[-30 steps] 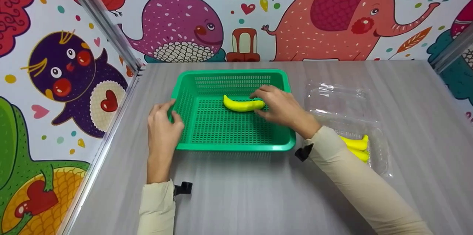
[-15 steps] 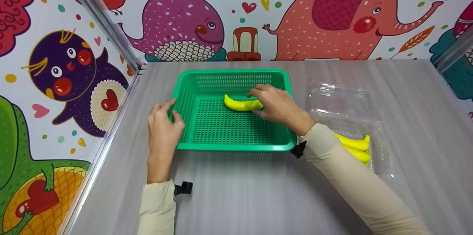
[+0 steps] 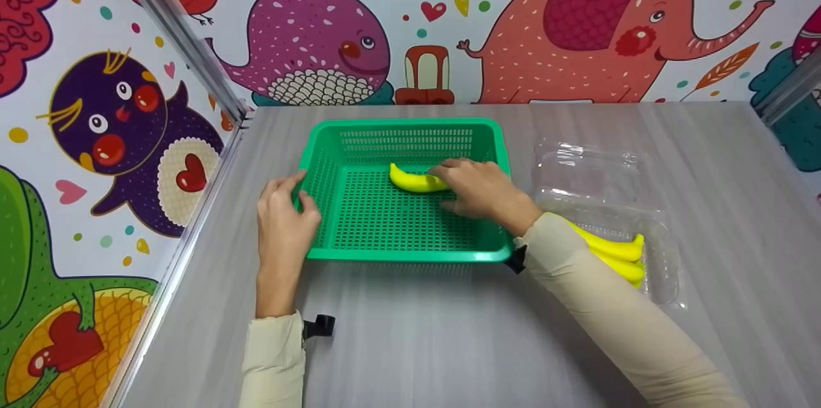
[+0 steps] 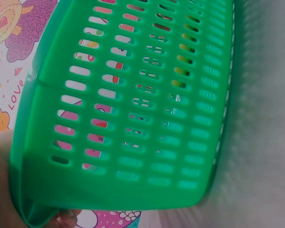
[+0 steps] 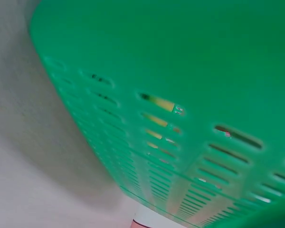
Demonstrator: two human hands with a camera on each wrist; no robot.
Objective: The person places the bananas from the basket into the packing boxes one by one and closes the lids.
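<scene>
A green plastic basket (image 3: 410,255) stands on the table in the head view. My left hand (image 3: 285,215) grips its left rim; the left wrist view shows the hand (image 4: 0,175) at the rim of the slotted wall. Lying on the basket floor is a yellow banana (image 3: 414,182), its right end hidden by my right hand (image 3: 481,190). The right fingers lie over that end, while the thumb stands apart below it. Through the slots in the right wrist view, bits of the yellow banana (image 5: 161,103) show behind the basket wall (image 5: 133,47).
Right of the basket lies a clear plastic clamshell box (image 3: 664,254), its lid (image 3: 587,170) folded back. Yellow bananas (image 3: 619,247) lie in it, partly under the right sleeve (image 3: 603,292). Printed walls (image 3: 436,23) border the grey table (image 3: 410,331).
My right hand has moved slightly, its fingers now covering more of the banana's right end. The banana and the basket have hardly moved, and the left hand keeps its hold.
</scene>
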